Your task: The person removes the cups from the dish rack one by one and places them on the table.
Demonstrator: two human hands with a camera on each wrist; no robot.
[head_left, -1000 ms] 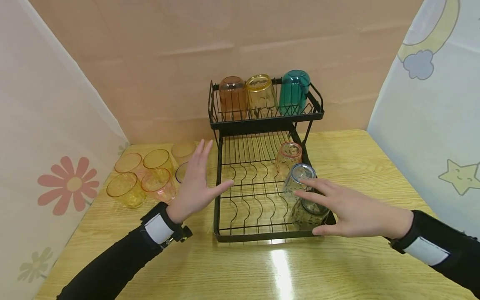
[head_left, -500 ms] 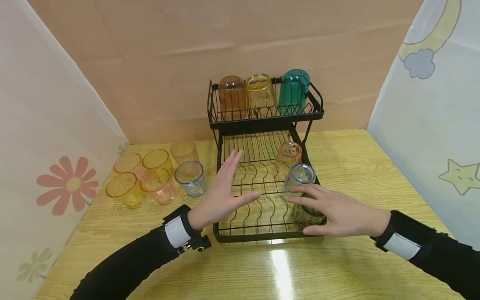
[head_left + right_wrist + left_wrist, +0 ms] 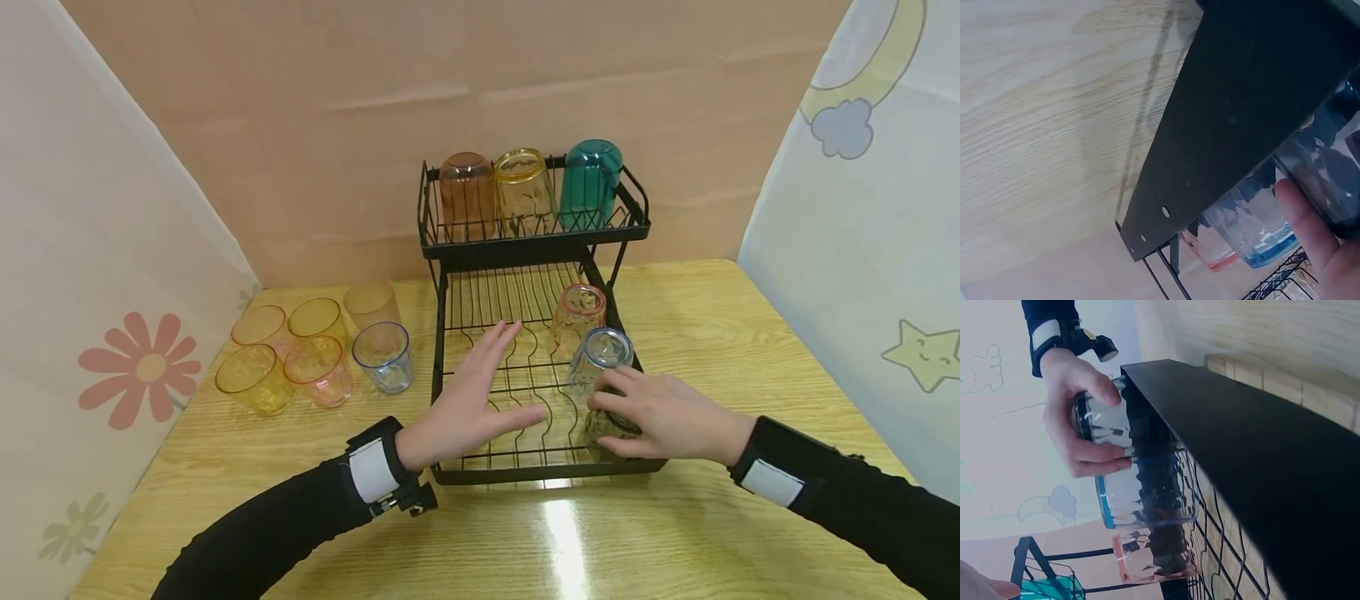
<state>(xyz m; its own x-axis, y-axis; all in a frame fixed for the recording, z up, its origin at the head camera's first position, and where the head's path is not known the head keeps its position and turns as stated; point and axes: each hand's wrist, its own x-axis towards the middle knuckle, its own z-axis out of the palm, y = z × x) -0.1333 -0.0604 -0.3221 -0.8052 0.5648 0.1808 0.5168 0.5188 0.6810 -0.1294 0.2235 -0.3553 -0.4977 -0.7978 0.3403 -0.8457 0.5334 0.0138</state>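
Observation:
My right hand (image 3: 667, 417) grips a grey-tinted glass (image 3: 597, 437) that stands upside down in the front right corner of the black dish rack (image 3: 540, 477). In the left wrist view, the thumb and fingers curl round this glass's sides near its base. Just behind it is an inverted blue-rimmed glass (image 3: 596, 358), with a pink-rimmed glass (image 3: 577, 321) farther back along the same side. My left hand (image 3: 468, 412) hovers over the rack's lower tier, fingers straight and thumb spread, holding nothing.
Brown (image 3: 467, 192), yellow (image 3: 525, 187) and teal glasses (image 3: 591, 183) stand inverted on the upper tier. Left of the rack, several tinted glasses stand mouth up on the wooden table (image 3: 360, 533), a blue-rimmed tumbler (image 3: 386, 362) nearest the rack.
My left hand has moved right and toward me, from beside the tumblers to over the rack. My right hand has moved slightly left, and its fingers have curled round the grey glass.

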